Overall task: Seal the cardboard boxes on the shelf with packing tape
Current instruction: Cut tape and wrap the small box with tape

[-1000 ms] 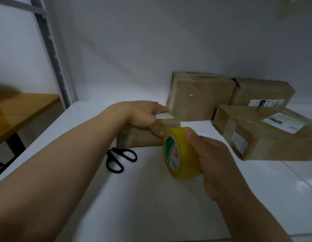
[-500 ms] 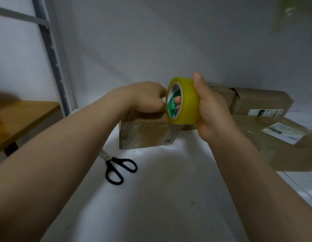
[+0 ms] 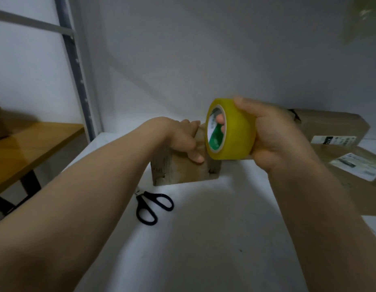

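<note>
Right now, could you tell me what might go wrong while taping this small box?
The thumb of the left hand lies on the small box beside the tape roll, so tape may catch it. Only that hand steadies the box; pulling could drag it. The left forearm might knock the scissors.

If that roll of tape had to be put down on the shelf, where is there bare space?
The widest free patch of white shelf lies in front of the small box, between the scissors and the labelled boxes at the right. Crowded: around the small box, where the left hand grips it and the right hand holds the tape roll.
</note>
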`<action>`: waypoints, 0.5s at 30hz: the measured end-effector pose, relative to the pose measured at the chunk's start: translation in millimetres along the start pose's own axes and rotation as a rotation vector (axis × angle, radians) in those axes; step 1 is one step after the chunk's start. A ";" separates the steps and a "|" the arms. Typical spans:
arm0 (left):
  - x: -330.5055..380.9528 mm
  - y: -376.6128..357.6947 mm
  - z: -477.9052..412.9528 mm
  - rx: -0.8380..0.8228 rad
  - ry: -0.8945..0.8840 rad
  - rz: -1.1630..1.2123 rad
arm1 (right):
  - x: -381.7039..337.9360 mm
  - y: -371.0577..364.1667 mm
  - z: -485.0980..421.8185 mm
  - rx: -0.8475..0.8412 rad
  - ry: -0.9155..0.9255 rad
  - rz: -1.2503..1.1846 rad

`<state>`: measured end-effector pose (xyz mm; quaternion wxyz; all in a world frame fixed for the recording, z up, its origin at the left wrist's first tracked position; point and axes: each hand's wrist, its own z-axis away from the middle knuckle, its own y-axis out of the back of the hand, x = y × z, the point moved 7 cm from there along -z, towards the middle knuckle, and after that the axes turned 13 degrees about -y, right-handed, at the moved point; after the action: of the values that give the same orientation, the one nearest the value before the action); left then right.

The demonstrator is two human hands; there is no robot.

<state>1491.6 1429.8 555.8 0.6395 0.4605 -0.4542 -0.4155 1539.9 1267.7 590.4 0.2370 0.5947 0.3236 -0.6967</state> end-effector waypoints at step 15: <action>3.3 -2.6 -4.9 0.002 -0.010 0.053 | 120.1 31.4 31.4 0.101 -0.180 -0.021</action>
<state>1496.9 1427.2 553.1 0.6476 0.4469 -0.4696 -0.4004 1519.5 1229.9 469.8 0.2275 0.5375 0.2719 -0.7651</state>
